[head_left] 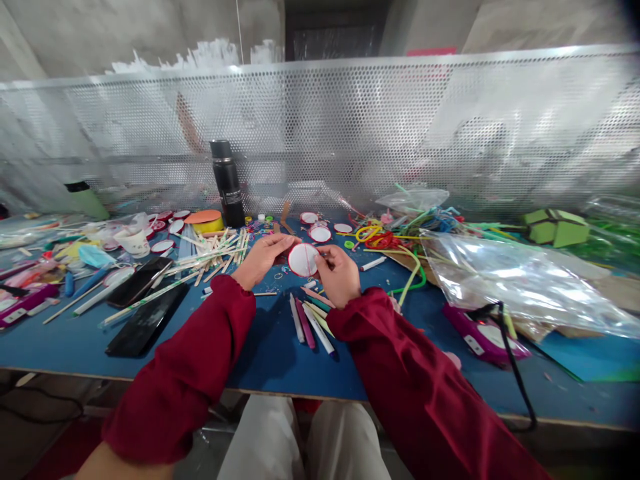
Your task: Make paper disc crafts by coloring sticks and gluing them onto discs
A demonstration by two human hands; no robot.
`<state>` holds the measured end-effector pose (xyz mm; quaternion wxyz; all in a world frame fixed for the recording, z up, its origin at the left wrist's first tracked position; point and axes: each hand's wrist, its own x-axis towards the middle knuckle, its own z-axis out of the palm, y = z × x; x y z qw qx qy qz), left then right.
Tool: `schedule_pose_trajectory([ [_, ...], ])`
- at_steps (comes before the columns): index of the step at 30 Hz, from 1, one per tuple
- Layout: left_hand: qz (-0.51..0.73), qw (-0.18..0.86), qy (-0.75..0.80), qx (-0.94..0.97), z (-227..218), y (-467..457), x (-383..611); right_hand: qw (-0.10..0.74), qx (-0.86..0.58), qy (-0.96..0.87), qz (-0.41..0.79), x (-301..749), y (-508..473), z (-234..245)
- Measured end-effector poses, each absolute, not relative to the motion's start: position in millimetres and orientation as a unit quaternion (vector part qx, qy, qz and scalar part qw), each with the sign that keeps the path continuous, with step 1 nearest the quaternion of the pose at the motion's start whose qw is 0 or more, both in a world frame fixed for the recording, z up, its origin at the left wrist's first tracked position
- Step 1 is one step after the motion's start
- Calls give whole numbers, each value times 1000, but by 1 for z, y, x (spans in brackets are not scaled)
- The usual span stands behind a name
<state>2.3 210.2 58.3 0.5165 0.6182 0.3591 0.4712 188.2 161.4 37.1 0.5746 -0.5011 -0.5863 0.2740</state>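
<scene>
A round white disc with a red rim [301, 261] is held up above the middle of the table, its white face toward me. My right hand [341, 275] pinches its right edge between thumb and fingers. My left hand [266, 259] is closed at the upper left edge, fingertips pressed together there; a dark reddish patch shows just under them, too unclear to name. A thin line crosses the disc's face. Below my hands lie several marker pens, among them a purple marker [305, 325] and a white marker [319, 331].
Wooden sticks [225, 250], a black phone [147, 322] and a paper cup [133, 241] lie to the left. A black bottle [228, 187] stands against the perforated metal screen [330, 133]. Rightward are coloured pipe cleaners [383, 237], a clear plastic bag [525, 283] and a purple device [480, 337].
</scene>
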Motion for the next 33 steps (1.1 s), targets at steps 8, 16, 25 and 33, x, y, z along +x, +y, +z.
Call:
schedule_pose_trajectory([
  [8,430,409,308,744,52,209,11,574,-506,-591,257,192,168,32],
  [16,409,382,318,765,54,213,9,565,-470,-602,311,188,172,25],
  [25,453,377,373,716,55,215,8,535,-422,-689,247,188,163,35],
  [33,470,294,397,731,62,210,10,487,-441,-733,179,185,163,34],
])
